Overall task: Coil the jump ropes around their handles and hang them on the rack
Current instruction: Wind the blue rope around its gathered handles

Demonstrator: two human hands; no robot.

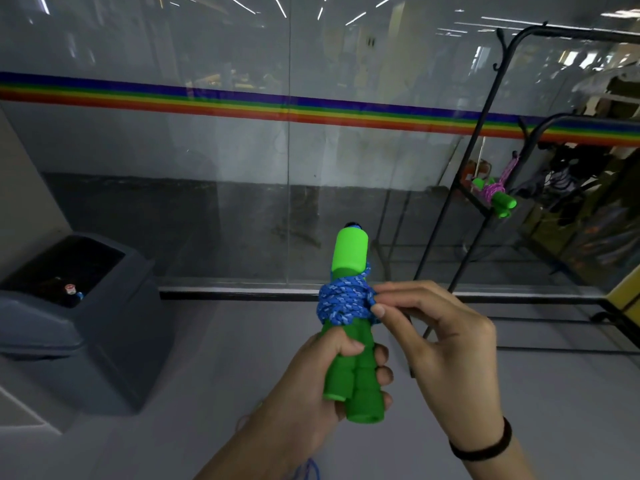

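1. Blue jump rope (344, 304): wound in a thick bundle round the middle of its two green handles (349, 375). The pair is held upright, left of the rack (485, 109) and well apart from it.
2. Left hand (311, 386): fingers (383, 374) clenched round the lower part of both handles, thumb across the front.
3. Right hand (440, 341): on the rack side of the bundle. Thumb and forefinger pinch a strand at the bundle's edge. The other fingers are loosely curled and hold nothing.
4. Loose blue strand (308, 469): far below and left of the rack, under the left forearm. It cannot be told whether it is this rope's tail.
5. Purple jump rope (495, 195): coiled on green handles and hanging by a loop from the rack's near upright.
6. Bin (86, 323): on the floor, far left of the rack.
7. Dark shapes deeper inside the rack: too blurred to identify.
8. Progress, as judged:
   - The purple rope looks finished.
   - The blue rope appears nearly coiled, its last turn seemingly being tucked or tightened.
   - Left to do: secure the end, carry the bundle to the rack and hang it.
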